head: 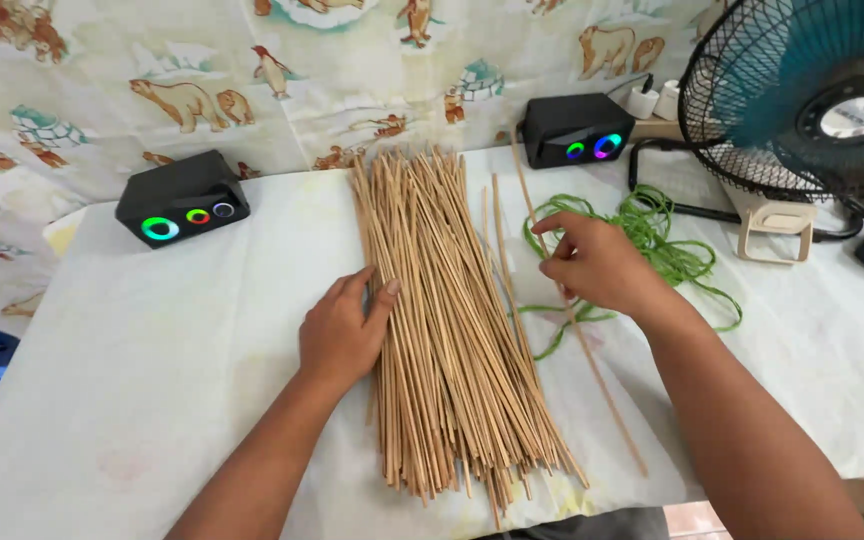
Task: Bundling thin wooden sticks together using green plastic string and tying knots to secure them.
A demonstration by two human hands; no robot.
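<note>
Table: a white cloth-covered table (152,380) carries everything, set against a wall sheet printed with animals.
Fan: a dark-caged electric fan (802,95) stands at the far right corner.
Stick bundle: a heap of thin tan sticks (442,320) lies mid-table, fanning out toward the near edge.
Speakers: two small black speakers (182,198) sit at the back, ring lights glowing.
Green cord: a loose tangle of green cord (652,240) lies right of the sticks.
Left hand: the left hand (342,335) lies open and flat on the bundle's left edge, likely steadying it.
Right hand: the right hand (597,265), fingers curled, pinches one single stick (592,370) apart from the heap.
</note>
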